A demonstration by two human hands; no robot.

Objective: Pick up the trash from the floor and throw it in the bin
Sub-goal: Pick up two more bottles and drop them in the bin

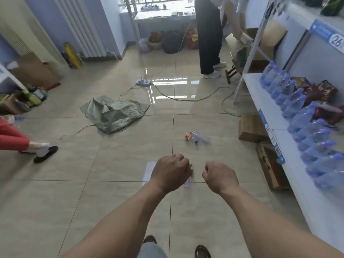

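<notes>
My left hand (pixel 170 173) is curled around a blurred clear plastic item (pixel 187 181), apparently a small bottle, which sticks out on the hand's right side. My right hand (pixel 220 176) is a closed fist beside it, with nothing visible in it. Both hover over the tiled floor. A white sheet of paper (pixel 149 171) lies on the floor, partly hidden behind my left hand. Farther ahead, a small cluster of empty clear bottles (pixel 198 136) with orange and blue caps lies on the tiles. No bin is clearly in view.
A crumpled grey-green sack (pixel 113 113) lies ahead left, with cables and a power strip (pixel 143 82) beyond. A white shelf (pixel 264 101) of bottled water runs along the right, with cardboard boxes (pixel 251 128) at its foot. One person stands at the back (pixel 210 43), and another's foot (pixel 45 152) is at the left.
</notes>
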